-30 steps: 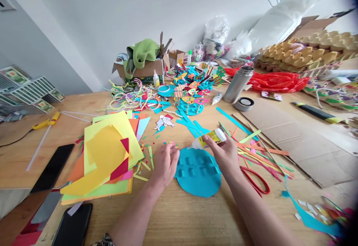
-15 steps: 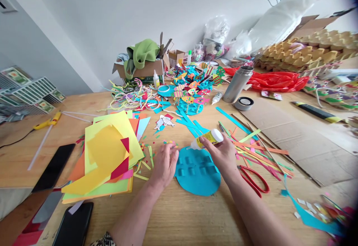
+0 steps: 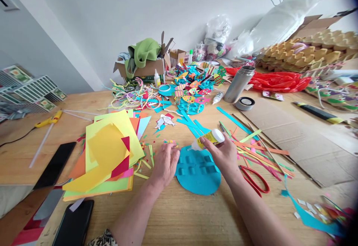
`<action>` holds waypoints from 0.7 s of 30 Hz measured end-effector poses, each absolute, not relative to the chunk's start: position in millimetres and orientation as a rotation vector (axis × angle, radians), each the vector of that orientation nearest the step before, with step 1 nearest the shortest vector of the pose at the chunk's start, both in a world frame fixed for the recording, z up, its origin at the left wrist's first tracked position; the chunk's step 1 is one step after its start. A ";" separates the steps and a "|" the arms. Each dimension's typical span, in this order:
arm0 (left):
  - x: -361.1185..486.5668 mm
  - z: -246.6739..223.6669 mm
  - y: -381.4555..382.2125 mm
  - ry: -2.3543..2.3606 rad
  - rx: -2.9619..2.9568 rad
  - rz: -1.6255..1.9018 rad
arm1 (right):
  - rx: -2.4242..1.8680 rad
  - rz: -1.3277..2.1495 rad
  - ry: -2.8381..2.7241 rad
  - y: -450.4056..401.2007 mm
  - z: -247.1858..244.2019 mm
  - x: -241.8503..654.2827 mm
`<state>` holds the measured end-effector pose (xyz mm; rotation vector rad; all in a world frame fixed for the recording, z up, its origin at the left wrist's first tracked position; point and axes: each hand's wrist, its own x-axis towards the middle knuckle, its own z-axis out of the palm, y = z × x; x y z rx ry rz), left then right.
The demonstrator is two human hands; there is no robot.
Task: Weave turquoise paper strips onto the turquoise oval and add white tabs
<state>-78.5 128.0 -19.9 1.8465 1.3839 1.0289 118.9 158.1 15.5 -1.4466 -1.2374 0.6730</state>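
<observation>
A rounded blue paper piece lies flat on the table, with several small raised blue strips standing in rows on it. My right hand grips a white glue bottle with a yellow label, tilted so its nozzle points down to the left, at the paper's upper left edge. Whether glue is coming out cannot be made out. At the left edge of the blue paper is my left hand, its fingers curled together and the thumb against the edge. The fingertips are partly hidden.
A stack of coloured paper lies left, near two phones. Red-handled scissors, paper strips and cardboard lie right. Behind stand a steel flask and paper fish crafts. Another person's arm shows lower left.
Hands, glue bottle and blue paper keep nearly the same places. The whole view has shifted very slightly.
</observation>
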 end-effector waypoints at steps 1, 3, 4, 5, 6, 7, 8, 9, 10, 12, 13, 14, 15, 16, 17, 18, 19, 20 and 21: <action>-78.5 -19.8 128.0 1.383 1.846 1.027 | -1.450 0.663 -1.244 157.7 15.9 119.1; -78.5 -19.5 127.9 1.381 1.846 1.024 | -1.451 0.664 -1.251 157.2 16.1 119.4; -78.5 -19.3 127.8 1.380 1.848 1.022 | -1.453 0.668 -1.251 157.0 15.9 119.4; -78.6 -19.1 127.8 1.380 1.850 1.021 | -1.456 0.670 -1.250 156.9 15.5 119.3; -78.7 -19.1 127.7 1.381 1.851 1.019 | -1.457 0.673 -1.251 156.9 14.8 119.2; -78.8 -19.1 127.7 1.381 1.854 1.018 | -1.456 0.678 -1.251 156.9 14.0 119.2; -79.0 -19.2 127.7 1.381 1.856 1.017 | -1.452 0.688 -1.251 156.8 13.1 119.2; -79.1 -19.3 127.6 1.380 1.859 1.017 | -1.448 0.699 -1.251 156.8 12.2 119.3; -79.2 -19.4 127.6 1.382 1.860 1.017 | -1.446 0.708 -1.251 156.6 11.4 119.4; -79.1 -19.4 127.4 1.384 1.863 1.021 | -1.449 0.712 -1.250 156.3 10.3 119.8; -79.0 -19.2 127.3 1.384 1.866 1.023 | -1.451 0.711 -1.250 156.1 10.1 119.9; -78.7 -18.9 127.1 1.383 1.868 1.025 | -1.450 0.712 -1.248 155.9 10.0 120.1; -78.5 -18.4 127.0 1.378 1.872 1.025 | -1.446 0.715 -1.247 155.9 10.0 120.1; -78.2 -17.9 126.8 1.372 1.878 1.024 | -1.441 0.720 -1.245 155.9 10.0 120.1; -77.9 -17.4 126.5 1.366 1.883 1.021 | -1.437 0.727 -1.243 155.9 9.9 120.0; -77.6 -16.9 126.3 1.361 1.887 1.018 | -1.432 0.735 -1.240 156.0 9.7 120.0; -77.4 -16.5 126.2 1.357 1.893 1.015 | -1.426 0.746 -1.237 156.2 9.4 119.9; -77.3 -16.2 126.0 1.354 1.901 1.011 | -1.419 0.759 -1.233 156.3 8.9 119.9; -77.2 -16.1 126.0 1.351 1.911 1.008 | -1.412 0.773 -1.229 156.5 8.3 119.9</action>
